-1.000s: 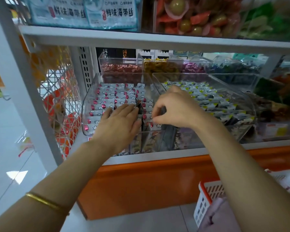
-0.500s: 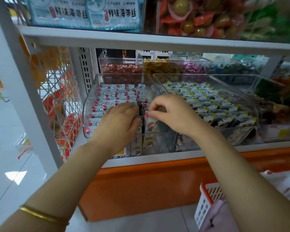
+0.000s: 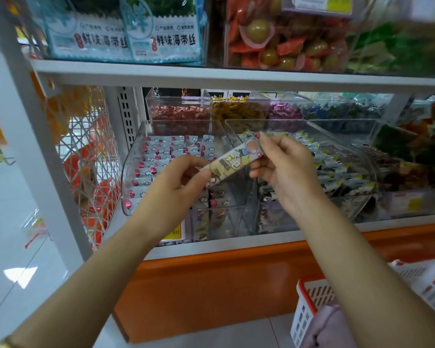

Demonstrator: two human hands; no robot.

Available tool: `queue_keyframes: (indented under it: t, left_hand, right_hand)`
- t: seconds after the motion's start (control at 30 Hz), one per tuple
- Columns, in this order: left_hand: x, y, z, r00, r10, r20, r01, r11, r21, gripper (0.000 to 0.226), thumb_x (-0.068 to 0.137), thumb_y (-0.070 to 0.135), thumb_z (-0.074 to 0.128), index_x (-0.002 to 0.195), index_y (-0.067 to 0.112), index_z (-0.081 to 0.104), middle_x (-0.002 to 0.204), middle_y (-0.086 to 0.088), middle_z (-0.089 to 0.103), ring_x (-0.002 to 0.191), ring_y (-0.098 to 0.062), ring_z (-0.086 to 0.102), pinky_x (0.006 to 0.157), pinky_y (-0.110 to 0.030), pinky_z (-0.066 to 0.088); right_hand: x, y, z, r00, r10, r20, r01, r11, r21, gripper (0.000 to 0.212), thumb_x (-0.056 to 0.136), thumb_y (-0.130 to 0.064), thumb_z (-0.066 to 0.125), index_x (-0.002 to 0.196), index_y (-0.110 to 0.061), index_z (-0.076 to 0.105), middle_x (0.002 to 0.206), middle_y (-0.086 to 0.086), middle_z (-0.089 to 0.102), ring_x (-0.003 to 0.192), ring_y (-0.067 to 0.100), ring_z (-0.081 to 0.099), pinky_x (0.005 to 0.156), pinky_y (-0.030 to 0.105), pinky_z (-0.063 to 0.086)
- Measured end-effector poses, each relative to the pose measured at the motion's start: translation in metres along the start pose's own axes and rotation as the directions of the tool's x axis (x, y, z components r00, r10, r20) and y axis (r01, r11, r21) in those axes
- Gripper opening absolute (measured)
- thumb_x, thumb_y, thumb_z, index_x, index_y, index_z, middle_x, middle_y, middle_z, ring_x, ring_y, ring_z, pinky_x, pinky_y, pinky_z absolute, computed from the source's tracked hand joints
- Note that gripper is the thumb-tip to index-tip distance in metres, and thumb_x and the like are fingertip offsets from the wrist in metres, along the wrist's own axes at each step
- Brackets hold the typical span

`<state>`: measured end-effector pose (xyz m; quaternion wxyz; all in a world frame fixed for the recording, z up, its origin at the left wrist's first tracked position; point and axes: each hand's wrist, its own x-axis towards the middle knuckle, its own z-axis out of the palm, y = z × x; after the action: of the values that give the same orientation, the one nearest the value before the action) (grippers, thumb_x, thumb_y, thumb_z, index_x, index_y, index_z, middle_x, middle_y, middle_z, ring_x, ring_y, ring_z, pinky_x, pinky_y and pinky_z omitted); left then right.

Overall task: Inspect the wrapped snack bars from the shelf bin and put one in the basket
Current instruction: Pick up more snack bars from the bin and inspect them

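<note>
Pinching the pale, printed-wrapper snack bar (image 3: 232, 160) at opposite ends, left hand (image 3: 176, 183) and right hand (image 3: 286, 172) could drop it: slick film, fingertip-only hold.

White shelving (image 3: 211, 74) with an orange base (image 3: 211, 285) stands on glossy pale floor tiles (image 3: 13, 247).

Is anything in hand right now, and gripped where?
One pale, cartoon-printed wrapped snack bar, held by both ends: the left hand pinches its lower end, the right hand its upper end.
</note>
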<state>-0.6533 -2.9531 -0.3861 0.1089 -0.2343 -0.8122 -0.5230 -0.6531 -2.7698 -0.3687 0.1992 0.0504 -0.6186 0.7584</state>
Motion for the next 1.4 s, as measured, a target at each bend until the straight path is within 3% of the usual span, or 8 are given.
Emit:
queue_keyframes:
  t: [0.13, 0.3, 0.4, 0.7, 0.77, 0.93, 1.17, 1.4]
  left_hand:
    - [0.001, 0.0, -0.001, 0.971, -0.238, -0.038, 0.214, 0.925, -0.315, 0.02, 0.095, 0.03, 0.047, 0.094, 0.013, 0.058, 0.077, -0.003, 0.063, 0.059, -0.005, 0.06, 0.052, -0.017, 0.049]
    - [0.003, -0.001, -0.007, 0.91, -0.41, 0.053, 0.31, 0.591, -0.744, 0.024, 0.093, 0.029, 0.051, 0.076, 0.012, 0.052, 0.06, 0.001, 0.057, 0.053, -0.009, 0.055, 0.048, -0.018, 0.048]
    - [0.003, -0.003, -0.011, 0.884, -0.462, 0.076, 0.309, 0.453, -0.837, 0.03, 0.092, 0.028, 0.052, 0.066, 0.013, 0.048, 0.057, 0.0, 0.053, 0.05, -0.007, 0.052, 0.047, -0.015, 0.048]
    - [0.0, -0.002, -0.014, 0.878, -0.479, 0.011, 0.2, 0.346, -0.917, 0.015, 0.086, 0.022, 0.059, 0.074, 0.015, 0.056, 0.058, 0.003, 0.055, 0.045, -0.003, 0.049, 0.041, -0.012, 0.042]
    - [-0.001, -0.002, -0.015, 0.884, -0.468, 0.01, 0.207, 0.371, -0.905, 0.017, 0.087, 0.021, 0.058, 0.072, 0.015, 0.056, 0.058, 0.004, 0.052, 0.046, -0.003, 0.049, 0.042, -0.012, 0.043]
    - [-0.005, 0.002, -0.018, 0.945, -0.319, -0.072, 0.179, 0.689, -0.702, 0.032, 0.091, 0.016, 0.052, 0.064, 0.016, 0.069, 0.063, 0.005, 0.059, 0.052, -0.006, 0.052, 0.052, -0.015, 0.049]
    - [-0.005, 0.001, -0.025, 0.959, -0.282, -0.03, 0.222, 0.811, -0.541, 0.029, 0.091, 0.01, 0.048, 0.077, 0.023, 0.07, 0.069, 0.009, 0.067, 0.063, -0.005, 0.062, 0.055, -0.017, 0.051]
    - [-0.005, -0.007, -0.025, 0.975, -0.224, 0.012, 0.214, 0.912, -0.351, 0.02, 0.088, 0.024, 0.058, 0.103, 0.027, 0.07, 0.096, 0.005, 0.072, 0.088, -0.012, 0.066, 0.073, -0.019, 0.053]
  right_hand:
    - [-0.005, 0.002, 0.004, 0.986, 0.163, 0.036, -0.167, 0.962, 0.214, 0.018, 0.093, -0.015, 0.053, 0.08, -0.005, 0.061, 0.057, 0.001, 0.065, 0.049, 0.008, 0.061, 0.047, 0.019, 0.051]
    - [-0.007, 0.003, 0.003, 0.958, 0.253, 0.132, -0.283, 0.904, 0.321, 0.013, 0.09, -0.009, 0.053, 0.088, -0.001, 0.063, 0.064, 0.005, 0.068, 0.057, 0.01, 0.066, 0.052, 0.018, 0.053]
    - [-0.007, 0.003, 0.001, 0.942, 0.275, 0.193, -0.329, 0.868, 0.371, 0.011, 0.089, 0.001, 0.05, 0.089, 0.004, 0.06, 0.069, 0.009, 0.069, 0.062, 0.014, 0.069, 0.056, 0.019, 0.055]
    - [-0.01, 0.005, 0.003, 0.898, 0.327, 0.295, -0.431, 0.791, 0.433, 0.01, 0.084, 0.005, 0.048, 0.091, 0.005, 0.056, 0.071, 0.014, 0.068, 0.063, 0.017, 0.07, 0.055, 0.021, 0.056]
    - [-0.009, 0.006, 0.002, 0.91, 0.317, 0.266, -0.404, 0.819, 0.407, 0.01, 0.088, 0.006, 0.046, 0.09, 0.003, 0.056, 0.074, 0.016, 0.067, 0.063, 0.019, 0.069, 0.054, 0.022, 0.056]
    - [-0.007, 0.01, 0.003, 0.953, 0.242, 0.18, -0.277, 0.939, 0.204, 0.016, 0.094, -0.013, 0.048, 0.091, -0.003, 0.06, 0.073, 0.013, 0.066, 0.061, 0.022, 0.067, 0.052, 0.03, 0.055]
    - [-0.01, 0.015, 0.003, 0.967, 0.097, 0.237, -0.062, 0.986, -0.152, 0.019, 0.092, -0.005, 0.053, 0.098, -0.014, 0.068, 0.113, 0.038, 0.05, 0.099, 0.043, 0.058, 0.07, 0.029, 0.057]
    - [-0.011, 0.013, 0.005, 0.975, 0.063, 0.214, -0.025, 0.984, -0.174, 0.021, 0.088, -0.005, 0.059, 0.083, -0.018, 0.075, 0.1, 0.03, 0.062, 0.096, 0.041, 0.06, 0.064, 0.028, 0.056]
